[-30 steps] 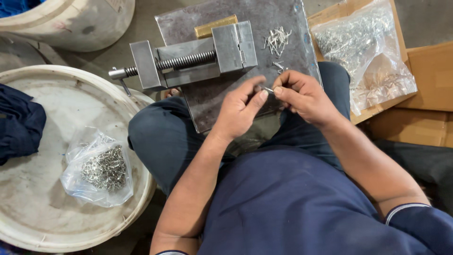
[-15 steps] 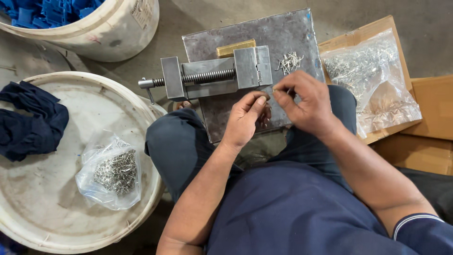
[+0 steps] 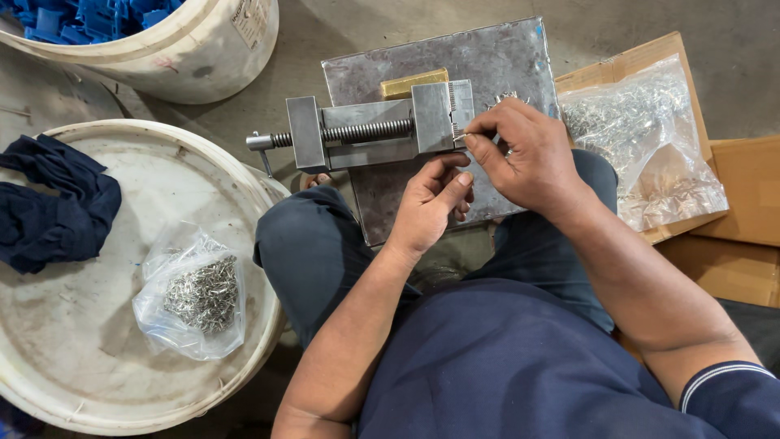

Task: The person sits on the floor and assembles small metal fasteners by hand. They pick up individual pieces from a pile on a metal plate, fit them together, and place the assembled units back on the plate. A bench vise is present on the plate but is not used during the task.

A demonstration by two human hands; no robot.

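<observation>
A grey steel vise (image 3: 370, 130) with a threaded screw lies on a metal plate (image 3: 504, 61) across my lap. My right hand (image 3: 524, 154) pinches a small thin metal pin at the jaw end of the vise. My left hand (image 3: 431, 203) hovers just below the vise with fingers curled; whether it holds anything is hidden. A brass-coloured block (image 3: 414, 83) sits behind the vise. A small heap of loose pins (image 3: 505, 97) lies on the plate, mostly hidden by my right hand.
A clear bag of metal pins (image 3: 199, 297) and a dark blue cloth (image 3: 49, 203) rest on a white bucket lid (image 3: 89, 358) at left. A white bucket (image 3: 187, 49) of blue parts stands at the back. A larger bag of pins (image 3: 642, 142) lies on cardboard (image 3: 747, 211) at right.
My right hand has moved up from in front of my lap to the vise jaw with the pin. My left hand has dropped away from it. The view has shifted.
</observation>
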